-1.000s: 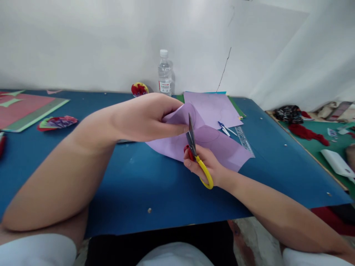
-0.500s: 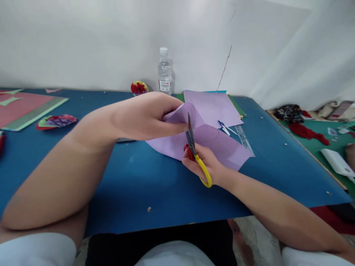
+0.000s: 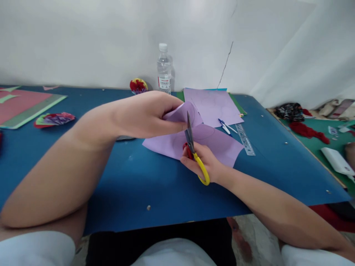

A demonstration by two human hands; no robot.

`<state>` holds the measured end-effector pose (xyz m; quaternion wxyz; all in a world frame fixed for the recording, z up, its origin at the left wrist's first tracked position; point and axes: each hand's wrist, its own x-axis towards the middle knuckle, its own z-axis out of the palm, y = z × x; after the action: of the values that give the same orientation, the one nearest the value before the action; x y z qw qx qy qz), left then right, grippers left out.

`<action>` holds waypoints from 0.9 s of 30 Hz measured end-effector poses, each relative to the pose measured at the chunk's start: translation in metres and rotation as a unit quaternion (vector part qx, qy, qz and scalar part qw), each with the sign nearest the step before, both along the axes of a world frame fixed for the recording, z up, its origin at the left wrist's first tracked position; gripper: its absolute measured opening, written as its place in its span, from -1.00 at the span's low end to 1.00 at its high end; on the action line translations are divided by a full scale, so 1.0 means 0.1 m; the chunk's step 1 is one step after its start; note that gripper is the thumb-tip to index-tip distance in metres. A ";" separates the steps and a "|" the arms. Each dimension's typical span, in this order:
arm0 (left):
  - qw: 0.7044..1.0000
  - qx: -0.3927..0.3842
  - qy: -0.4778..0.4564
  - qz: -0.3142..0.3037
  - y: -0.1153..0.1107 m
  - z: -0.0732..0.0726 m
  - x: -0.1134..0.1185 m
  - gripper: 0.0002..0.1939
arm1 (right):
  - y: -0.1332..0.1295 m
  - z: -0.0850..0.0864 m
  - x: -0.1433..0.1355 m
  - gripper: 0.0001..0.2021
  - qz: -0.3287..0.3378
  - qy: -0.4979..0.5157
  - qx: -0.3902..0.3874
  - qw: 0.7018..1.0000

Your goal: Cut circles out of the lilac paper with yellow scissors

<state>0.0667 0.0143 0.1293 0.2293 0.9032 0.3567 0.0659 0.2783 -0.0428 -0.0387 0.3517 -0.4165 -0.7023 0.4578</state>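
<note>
My left hand (image 3: 155,114) pinches a purple sheet (image 3: 222,146) between thumb and fingers, lifting part of it above the blue table. Pencil curves show on the sheet. In my right hand (image 3: 203,160) are scissors (image 3: 189,138) with one yellow and one red handle; their blades point up and lie at the sheet near my left thumb. The lower part of the sheet spreads out behind my right hand. How far the blades are apart is hard to make out.
Behind the hands stand a water bottle (image 3: 164,70) and a stack of purple paper (image 3: 213,107). Pens (image 3: 226,127) and a clear ruler (image 3: 245,139) lie to the right. Folded paper flowers (image 3: 55,120) and coloured sheets (image 3: 24,107) are at the left of the blue table (image 3: 124,192).
The sheet's right corner has shifted left and uncovered more of the ruler. Both hands keep nearly the same pose, with the scissors slightly higher and further left in view.
</note>
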 end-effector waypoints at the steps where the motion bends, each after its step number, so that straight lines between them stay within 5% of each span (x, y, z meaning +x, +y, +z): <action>1: 1.000 0.000 0.003 0.003 0.01 0.00 0.00 -0.75 | 0.00 0.00 0.00 -0.70 0.001 -0.002 -0.003 1.000; 27: 0.998 0.011 0.051 0.032 0.00 0.01 0.05 -0.70 | 0.03 0.02 0.00 -0.68 -0.006 -0.028 0.000 1.000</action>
<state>0.0721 0.0138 0.1303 0.1988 0.8961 0.3957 0.0313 0.2786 -0.0402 -0.0364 0.3345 -0.4336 -0.7092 0.4439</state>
